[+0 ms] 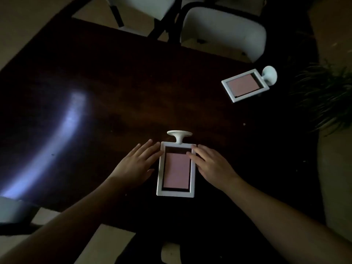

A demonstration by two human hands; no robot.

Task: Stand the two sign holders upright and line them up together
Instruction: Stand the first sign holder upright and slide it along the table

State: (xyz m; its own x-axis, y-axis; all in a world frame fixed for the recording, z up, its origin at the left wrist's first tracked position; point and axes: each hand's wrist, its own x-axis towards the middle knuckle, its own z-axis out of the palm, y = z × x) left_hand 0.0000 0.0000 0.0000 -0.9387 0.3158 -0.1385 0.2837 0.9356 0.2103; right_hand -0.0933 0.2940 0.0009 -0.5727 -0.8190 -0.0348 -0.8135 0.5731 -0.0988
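Note:
Two white sign holders with pink inserts lie flat on the dark wooden table (114,88). The near sign holder (176,169) lies in front of me, its round foot pointing away. My left hand (138,164) rests open beside its left edge, fingertips touching the frame. My right hand (209,165) is spread at its right edge, fingers lying over the frame's upper right corner. The far sign holder (245,85) lies at the table's far right, its round foot pointing right toward the table edge. Neither hand grips anything.
Two white chairs stand beyond the far table edge, one (222,29) close behind the far holder and another (144,6) to its left. A dark plant (323,92) sits off the right side. A bright light reflection (57,134) streaks the table's left part.

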